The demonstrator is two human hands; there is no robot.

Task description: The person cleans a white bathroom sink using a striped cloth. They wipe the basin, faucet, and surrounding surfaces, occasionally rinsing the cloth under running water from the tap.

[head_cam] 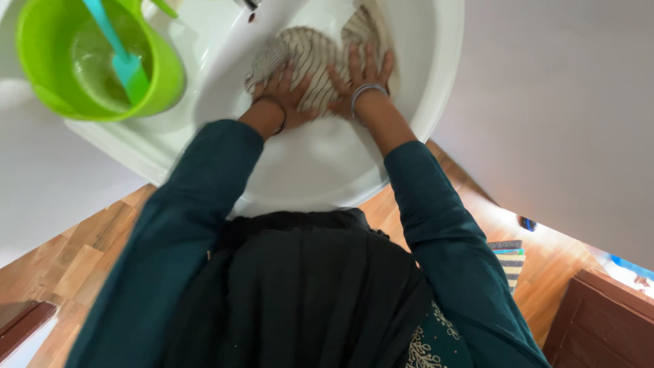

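While pressed flat, both hands (323, 85) on striped cloth (310, 51), mid-basin (436, 88)

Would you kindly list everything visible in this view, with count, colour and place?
striped cloth: one, beige with dark stripes, in the basin under both hands
wash basin: one, white, centre
bucket: one, green, on the basin's left edge
scoop: one, turquoise, inside the bucket
floor: wooden, brown, below
striped mat: one, on the floor, right
left hand: one, bangle at wrist, pressing the cloth
right hand: one, silver bangles, pressing the cloth
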